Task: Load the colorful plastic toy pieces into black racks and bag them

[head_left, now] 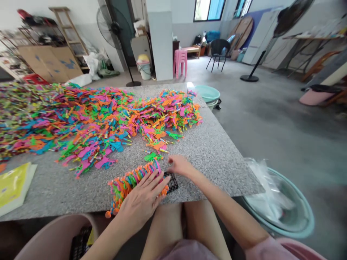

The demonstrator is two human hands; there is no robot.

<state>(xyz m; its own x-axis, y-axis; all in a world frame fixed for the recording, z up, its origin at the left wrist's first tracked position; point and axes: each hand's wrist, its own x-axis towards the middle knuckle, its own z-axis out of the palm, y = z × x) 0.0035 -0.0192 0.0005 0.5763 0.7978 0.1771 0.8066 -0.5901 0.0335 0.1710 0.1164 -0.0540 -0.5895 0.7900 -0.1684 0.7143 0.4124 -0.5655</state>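
Note:
My left hand [145,191] lies with its fingers stretched over a row of small plastic toy guns [127,182] in orange, green, blue and pink. The toys stand packed side by side in a black plastic grid rack [171,182], whose bare right end shows by my fingertips. Just beyond that end is my right hand [180,165], fingers curled together; whatever they hold, if anything, is hidden. A green toy gun [152,156] lies flat on the granite table [208,159], left of my right hand. My left palm hides part of the row.
A large heap of toy guns [108,115] spreads over the table's far and left side. Yellow packets [15,184] lie at the left. Below the edge stand a pink bin [62,234] and a teal basin [300,216] with plastic bags [271,202].

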